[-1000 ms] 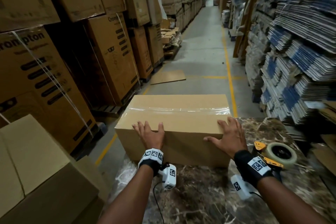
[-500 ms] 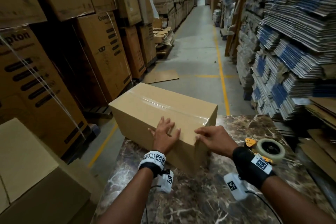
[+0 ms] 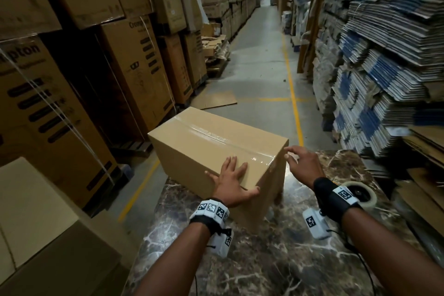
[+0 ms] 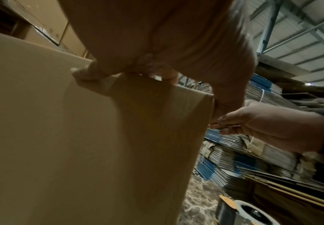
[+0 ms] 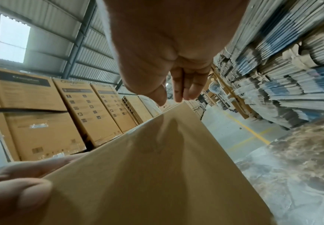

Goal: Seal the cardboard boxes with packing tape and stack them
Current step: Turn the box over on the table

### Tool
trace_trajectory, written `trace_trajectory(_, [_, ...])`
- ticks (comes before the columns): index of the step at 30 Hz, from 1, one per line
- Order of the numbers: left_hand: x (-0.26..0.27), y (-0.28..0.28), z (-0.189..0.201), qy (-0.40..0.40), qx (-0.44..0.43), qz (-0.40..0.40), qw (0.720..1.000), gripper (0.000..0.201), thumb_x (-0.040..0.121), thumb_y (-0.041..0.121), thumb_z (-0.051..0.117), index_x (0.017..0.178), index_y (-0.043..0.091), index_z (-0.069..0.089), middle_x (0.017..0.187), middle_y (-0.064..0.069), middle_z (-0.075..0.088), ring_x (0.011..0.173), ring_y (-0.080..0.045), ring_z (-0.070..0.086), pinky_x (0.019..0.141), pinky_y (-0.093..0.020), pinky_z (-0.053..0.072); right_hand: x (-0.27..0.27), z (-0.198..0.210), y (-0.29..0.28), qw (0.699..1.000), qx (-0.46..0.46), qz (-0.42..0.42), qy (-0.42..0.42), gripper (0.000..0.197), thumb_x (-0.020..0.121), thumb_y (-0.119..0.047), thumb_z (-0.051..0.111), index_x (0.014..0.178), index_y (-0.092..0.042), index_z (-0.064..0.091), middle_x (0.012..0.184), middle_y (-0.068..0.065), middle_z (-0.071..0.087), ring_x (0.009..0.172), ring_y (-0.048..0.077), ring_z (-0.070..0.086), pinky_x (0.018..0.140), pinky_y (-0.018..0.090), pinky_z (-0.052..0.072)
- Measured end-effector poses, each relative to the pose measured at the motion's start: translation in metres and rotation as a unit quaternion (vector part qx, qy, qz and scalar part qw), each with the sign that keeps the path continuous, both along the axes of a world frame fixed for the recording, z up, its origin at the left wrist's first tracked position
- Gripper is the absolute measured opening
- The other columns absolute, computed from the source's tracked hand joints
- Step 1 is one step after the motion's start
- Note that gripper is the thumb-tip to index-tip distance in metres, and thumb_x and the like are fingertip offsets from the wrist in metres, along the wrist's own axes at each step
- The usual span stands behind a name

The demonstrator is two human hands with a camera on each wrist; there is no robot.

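On the box (image 3: 211, 142): left hand (image 3: 230, 181) flat; right hand (image 3: 304, 166) open beside.

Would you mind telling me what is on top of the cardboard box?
Clear tape runs along the cardboard box top, and the left hand presses flat near its corner. Tape beneath that hand is hidden.

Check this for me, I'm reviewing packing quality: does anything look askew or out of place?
The box sits turned at an angle, its far end hanging off the table. The tape on top looks wrinkled. Loose cardboard lies on the aisle floor.
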State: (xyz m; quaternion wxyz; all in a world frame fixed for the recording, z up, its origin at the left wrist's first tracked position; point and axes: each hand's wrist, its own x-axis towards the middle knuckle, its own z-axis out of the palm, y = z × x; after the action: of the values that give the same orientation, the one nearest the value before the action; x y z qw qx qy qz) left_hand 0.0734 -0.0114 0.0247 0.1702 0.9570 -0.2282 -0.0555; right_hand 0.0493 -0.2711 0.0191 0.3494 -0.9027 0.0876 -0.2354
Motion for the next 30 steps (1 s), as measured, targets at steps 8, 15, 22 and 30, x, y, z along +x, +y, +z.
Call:
trace_trajectory(8, [0.017,0.061,0.008,0.029,-0.051,-0.104,0.993,0.092,0.072,0.061,0.068,0.155,0.043,0.035,0.169,0.018,0.012,0.155,-0.001,0.002,0.119,-0.070,0.016,0.013,0.011,0.011,0.990,-0.021,-0.028,0.135,0.048,0.099,-0.043,0.064,0.138,-0.016,0.058,0.135,0.016,0.061,0.125,0.035,0.056,0.109,0.049,0.044])
trace_trajectory(15, [0.025,0.116,0.021,0.050,-0.123,-0.083,0.988,0.063,0.075,0.045,0.072,0.136,0.034,0.063,0.155,0.015,0.045,0.144,0.004,0.034,0.122,-0.062,0.024,-0.003,0.046,0.031,0.951,0.086,0.076,0.288,0.044,0.085,-0.045,0.082,0.065,-0.009,0.068,0.060,0.008,0.066,0.060,0.020,0.063,0.059,0.029,0.053])
trace_trajectory(22, [0.028,0.133,0.040,0.071,-0.232,0.057,0.968,0.013,0.087,0.011,0.073,0.093,0.017,0.081,0.108,0.008,0.077,0.100,0.002,0.069,0.090,-0.013,0.054,-0.018,0.069,0.063,0.859,0.134,0.222,0.442,0.039,0.082,-0.032,0.087,0.088,0.006,0.077,0.083,0.019,0.077,0.071,0.025,0.072,0.072,0.035,0.064])
trace_trajectory(30, [0.052,0.123,0.039,0.110,-0.426,0.273,0.856,0.004,0.088,0.013,0.077,0.088,0.016,0.079,0.095,-0.002,0.077,0.096,-0.024,0.073,0.083,-0.037,0.061,0.013,0.092,0.074,0.859,-0.108,0.196,0.460,0.050,0.090,-0.052,0.074,0.090,-0.002,0.076,0.076,0.007,0.076,0.063,0.017,0.066,0.066,0.027,0.058])
